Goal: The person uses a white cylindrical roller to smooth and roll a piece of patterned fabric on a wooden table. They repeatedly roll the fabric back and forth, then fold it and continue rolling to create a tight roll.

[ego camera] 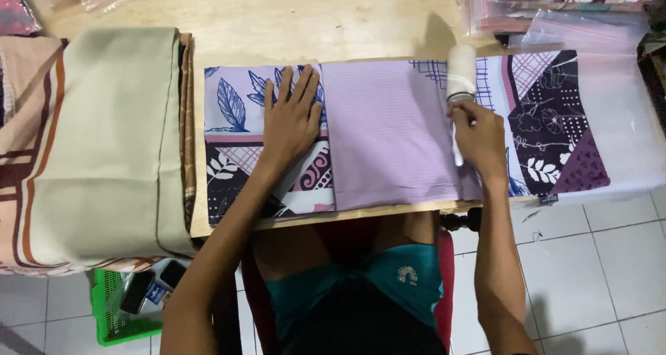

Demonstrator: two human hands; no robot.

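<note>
now right hand [479, 134] rolls lint roller [460, 78] (left hand [291, 116] flat).

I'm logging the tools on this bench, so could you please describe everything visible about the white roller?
The white lint roller has a cylindrical head, slightly blurred, on a thin white handle. It stands roughly along the table's depth, head away from the person, resting on the folded lilac fabric near its right edge. The right hand grips the handle; the left hand lies flat on the fabric, apart from it.

1 head view, looking steeply down, close over table edge [361, 215], own lap
</note>
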